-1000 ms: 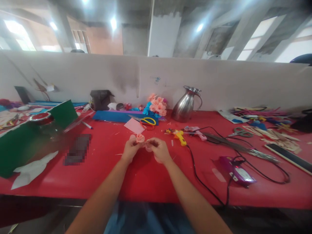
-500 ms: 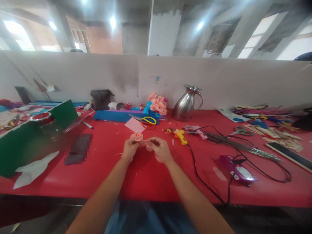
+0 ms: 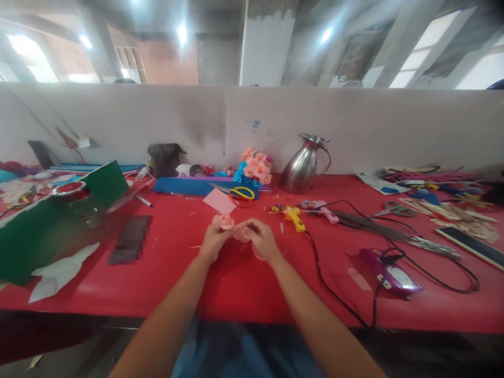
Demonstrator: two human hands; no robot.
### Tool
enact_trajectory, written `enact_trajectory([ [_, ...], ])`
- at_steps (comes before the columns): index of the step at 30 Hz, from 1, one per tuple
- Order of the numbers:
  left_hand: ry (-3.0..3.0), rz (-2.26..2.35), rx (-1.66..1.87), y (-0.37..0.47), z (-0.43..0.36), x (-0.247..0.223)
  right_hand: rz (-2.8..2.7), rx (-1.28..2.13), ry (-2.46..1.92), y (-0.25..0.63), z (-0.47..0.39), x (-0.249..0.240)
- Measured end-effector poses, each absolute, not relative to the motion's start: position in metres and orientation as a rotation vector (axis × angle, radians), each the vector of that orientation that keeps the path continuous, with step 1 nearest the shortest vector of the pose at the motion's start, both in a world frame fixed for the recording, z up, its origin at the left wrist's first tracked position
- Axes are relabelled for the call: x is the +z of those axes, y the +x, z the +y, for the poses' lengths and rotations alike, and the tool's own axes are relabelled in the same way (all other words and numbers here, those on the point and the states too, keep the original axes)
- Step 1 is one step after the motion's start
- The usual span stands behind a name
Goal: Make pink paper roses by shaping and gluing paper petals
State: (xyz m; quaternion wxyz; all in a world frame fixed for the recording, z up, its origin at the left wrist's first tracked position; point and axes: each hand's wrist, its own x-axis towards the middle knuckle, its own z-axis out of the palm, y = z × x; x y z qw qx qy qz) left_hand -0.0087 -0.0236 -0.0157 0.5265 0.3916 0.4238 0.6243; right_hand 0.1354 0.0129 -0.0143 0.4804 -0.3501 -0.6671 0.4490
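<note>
Between my hands, above the red table (image 3: 165,294), is a peach paper flower (image 3: 226,221). My left hand (image 3: 212,242) is closed round its lower part. A loose peach petal strip (image 3: 241,234) trails from the flower toward the right, and my right hand (image 3: 262,240) pinches its far end. Just beyond the hands lie a pink paper square (image 3: 220,200) and scissors with yellow and orange handles (image 3: 243,193). Farther back stands a bunch of peach and blue paper flowers (image 3: 257,167).
Right of my hands are a yellow glue gun (image 3: 295,219), a pink glue gun (image 3: 325,212), cables and a purple power box (image 3: 394,273). Behind stands a steel jug (image 3: 301,167). A glass jar (image 3: 84,207) and green board (image 3: 23,241) are at left.
The view has shifted slightly, so table items sit a little farther right. Both hands keep their hold, and more of the petal strip shows between them.
</note>
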Motion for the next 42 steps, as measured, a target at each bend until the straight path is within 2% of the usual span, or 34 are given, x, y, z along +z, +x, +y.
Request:
enact_trajectory([
  [8,0.895,1.002,1.468,-0.005,-0.025,-0.015,-1.513,1.224,-0.835,0.131,0.011,-0.016],
  [42,0.863,1.092,1.467,-0.009,-0.023,-0.017,-1.453,1.270,-0.832,0.129,0.013,-0.017],
])
